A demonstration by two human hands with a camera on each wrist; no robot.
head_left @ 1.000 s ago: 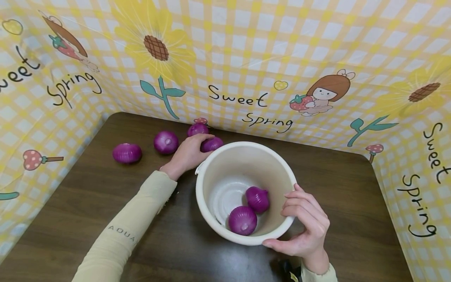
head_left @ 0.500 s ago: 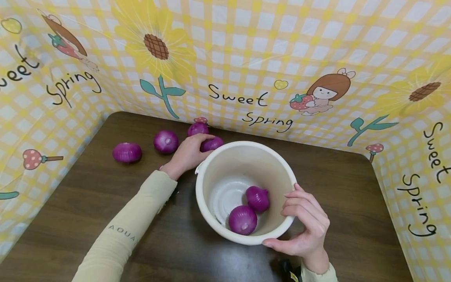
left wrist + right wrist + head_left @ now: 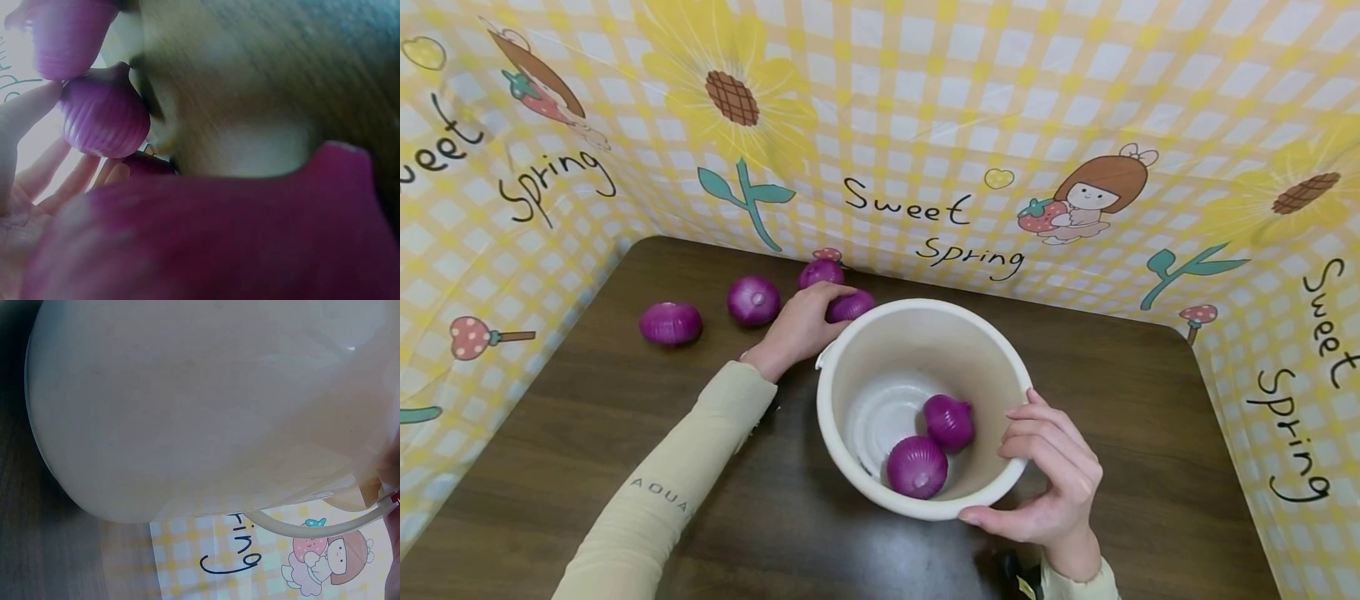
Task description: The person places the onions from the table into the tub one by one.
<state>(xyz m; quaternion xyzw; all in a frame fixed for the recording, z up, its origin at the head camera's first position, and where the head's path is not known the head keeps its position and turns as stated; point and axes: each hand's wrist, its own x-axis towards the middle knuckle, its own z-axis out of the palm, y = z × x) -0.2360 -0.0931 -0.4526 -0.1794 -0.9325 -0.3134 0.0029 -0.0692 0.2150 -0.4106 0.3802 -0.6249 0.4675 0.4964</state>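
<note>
My left hand point(image 3: 801, 325) reaches to the back of the table and holds a purple onion point(image 3: 852, 306) just left of the bucket. In the left wrist view that onion point(image 3: 105, 115) sits between thumb and fingers, its stem end showing. Another onion point(image 3: 219, 244) looms large close to that camera, mostly hidden under my wrist in the head view. My right hand point(image 3: 1052, 479) grips the rim of a cream bucket point(image 3: 824, 408), thumb outside and fingers over the edge. Two onions, a pointed one point(image 3: 948, 422) and a round one point(image 3: 917, 467), lie inside it.
Further onions stand on the brown table point(image 3: 587, 433): one at far left point(image 3: 671, 323), one nearer the hand point(image 3: 753, 301), one by the back edge point(image 3: 821, 273). A checked cloth point(image 3: 910, 100) walls the table. The bucket's handle point(image 3: 312, 528) shows in the right wrist view.
</note>
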